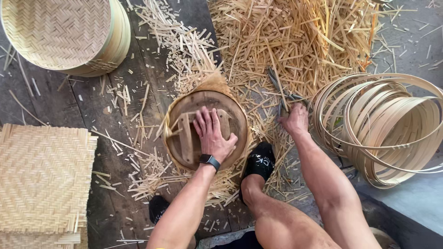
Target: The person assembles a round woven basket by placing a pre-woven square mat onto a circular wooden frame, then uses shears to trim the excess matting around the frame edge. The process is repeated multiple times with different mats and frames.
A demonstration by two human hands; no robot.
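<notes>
My left hand (213, 133) presses flat, fingers apart, on a round wooden disc (203, 107) that lies on the plank floor over a woven bamboo mat whose frayed edge sticks out around it. A dark watch sits on that wrist. My right hand (293, 121) reaches to the right of the disc and closes on the handles of dark metal shears (278, 87) lying among bamboo offcuts. My foot in a black shoe (260, 160) rests just below the disc's right edge.
A heap of bamboo offcuts (295, 37) covers the floor at the top. Coiled bamboo hoops (383, 124) lie at the right. A stack of round woven trays (69, 34) sits top left, and flat woven mats (41, 180) are stacked at the left.
</notes>
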